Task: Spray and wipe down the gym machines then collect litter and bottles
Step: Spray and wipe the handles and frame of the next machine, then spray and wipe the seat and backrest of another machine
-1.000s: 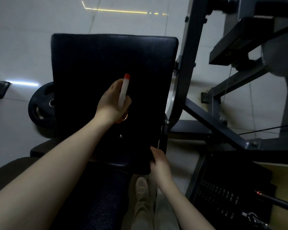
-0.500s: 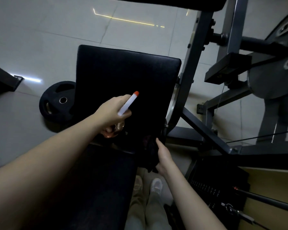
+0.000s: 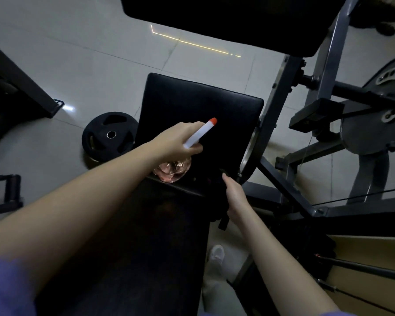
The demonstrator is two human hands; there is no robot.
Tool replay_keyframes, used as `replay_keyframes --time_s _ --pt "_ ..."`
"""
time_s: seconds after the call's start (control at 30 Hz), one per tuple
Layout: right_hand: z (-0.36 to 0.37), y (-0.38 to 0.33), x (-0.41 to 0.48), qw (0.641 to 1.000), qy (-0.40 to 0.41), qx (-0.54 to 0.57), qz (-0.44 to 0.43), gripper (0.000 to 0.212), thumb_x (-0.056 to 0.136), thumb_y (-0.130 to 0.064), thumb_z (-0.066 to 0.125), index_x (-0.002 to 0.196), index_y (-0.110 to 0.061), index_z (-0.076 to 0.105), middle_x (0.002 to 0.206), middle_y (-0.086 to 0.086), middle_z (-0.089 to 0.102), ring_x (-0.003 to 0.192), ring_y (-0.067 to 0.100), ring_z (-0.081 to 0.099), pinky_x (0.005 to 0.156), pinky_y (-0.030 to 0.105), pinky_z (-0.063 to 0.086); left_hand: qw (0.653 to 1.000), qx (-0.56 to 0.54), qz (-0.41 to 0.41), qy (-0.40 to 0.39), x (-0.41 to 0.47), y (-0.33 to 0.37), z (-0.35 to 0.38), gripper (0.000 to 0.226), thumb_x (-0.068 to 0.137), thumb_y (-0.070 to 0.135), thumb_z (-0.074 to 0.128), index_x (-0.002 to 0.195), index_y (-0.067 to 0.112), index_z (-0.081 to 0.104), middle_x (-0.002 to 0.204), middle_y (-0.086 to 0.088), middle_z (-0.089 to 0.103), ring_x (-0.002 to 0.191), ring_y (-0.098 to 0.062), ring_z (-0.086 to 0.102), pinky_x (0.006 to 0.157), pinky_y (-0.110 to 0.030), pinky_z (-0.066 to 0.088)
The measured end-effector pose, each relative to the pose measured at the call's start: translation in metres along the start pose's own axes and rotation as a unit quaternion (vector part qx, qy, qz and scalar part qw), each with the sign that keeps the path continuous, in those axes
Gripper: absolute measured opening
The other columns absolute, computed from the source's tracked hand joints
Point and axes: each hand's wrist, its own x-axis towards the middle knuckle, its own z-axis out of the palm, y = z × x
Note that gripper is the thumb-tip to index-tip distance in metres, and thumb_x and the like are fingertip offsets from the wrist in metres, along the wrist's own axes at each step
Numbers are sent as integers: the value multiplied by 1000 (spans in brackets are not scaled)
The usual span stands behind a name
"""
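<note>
The left hand [image 3: 180, 142] is reaching out over the black seat pad [image 3: 198, 103] of the gym machine, its fingers [image 3: 193, 148] grasping a spray bottle [image 3: 172, 171] by the neck. The bottle's clear, pinkish body is hanging below the palm, over the near part of the pad; whether it is touching the pad cannot be told. Its white nozzle [image 3: 200, 134] with the orange tip is pointing up and away to the right across the pad.

The right hand [image 3: 235, 195] is sitting at the near right corner of the same pad, with the fingers curled down round what looks like a dark cloth [image 3: 221, 221] — the light is too dim to make out more than a dark bunch, with an end hanging below the wrist.

A second black pad [image 3: 214, 19] is hanging across the top of the view, above and beyond the seat. The grey steel frame [image 3: 269, 124] is rising just beside the seat's right edge, and a rounded grey metal cam [image 3: 372, 131] is sitting farther right on it. A black weight plate [image 3: 110, 135] is lying on the pale tiled floor [image 3: 78, 65], touching or nearly touching the seat's left side. A white shoe [image 3: 217, 253] is showing low down, between the dark bench in the foreground and the machine's base, and a purple sleeve [image 3: 7, 286] is covering the left upper arm.
</note>
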Motion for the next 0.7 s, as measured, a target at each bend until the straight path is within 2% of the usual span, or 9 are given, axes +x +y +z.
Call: replay_keyframes --time_s 0.13,0.23,0.33,0.4,0.43,0.53,0.7 --pt "20 -2 -30 996 -38 -66 -56 26 99 -27 46 112 -13 64 106 4 68 93 15 65 73 20 51 1000 -9 1 -6 -25 8 -22 18 86 7 57 102 11 51 81 -6 55 71 -23 54 65 -38 43" --pt "33 8 -48 986 -76 -132 -72 16 97 -23 50 103 -17 64 96 2 68 91 13 63 71 18 50 999 36 16 -26 -49 16 -40 19 87 7 56 105 12 49 86 -6 57 75 -22 56 63 -31 41" --pt "36 19 -53 970 -101 -203 -92 24 96 -27 53 113 -14 65 100 0 68 92 13 64 81 23 51 991 119 56 -35 -76 20 -53 48 87 25 47 133 10 43 92 2 54 79 -18 55 65 -30 43" --pt "35 22 -56 962 -109 -229 -106 27 96 -31 53 115 -16 65 102 -1 68 94 12 65 82 24 52 989 141 41 -33 -100 23 -61 61 81 36 39 137 10 42 95 2 56 80 -18 55 69 -37 48" --pt "33 23 -57 959 -113 -236 -111 28 96 -32 52 115 -16 64 103 -1 68 95 12 65 83 25 52 989 141 33 -26 -113 26 -64 61 80 34 39 137 10 43 96 1 57 79 -18 55 70 -39 49" --pt "30 25 -63 953 -123 -248 -127 29 96 -32 52 117 -15 64 106 2 68 96 15 65 83 28 53 991 113 52 50 -146 38 -70 57 81 16 47 136 6 44 91 -3 57 73 -19 55 63 -31 46" --pt "27 30 -76 948 -111 -253 -156 25 94 -31 55 111 -16 66 102 3 69 96 19 65 74 26 51 982 69 -24 174 -165 43 -66 45 74 20 49 115 4 57 80 -8 62 65 -26 59 58 -38 46"
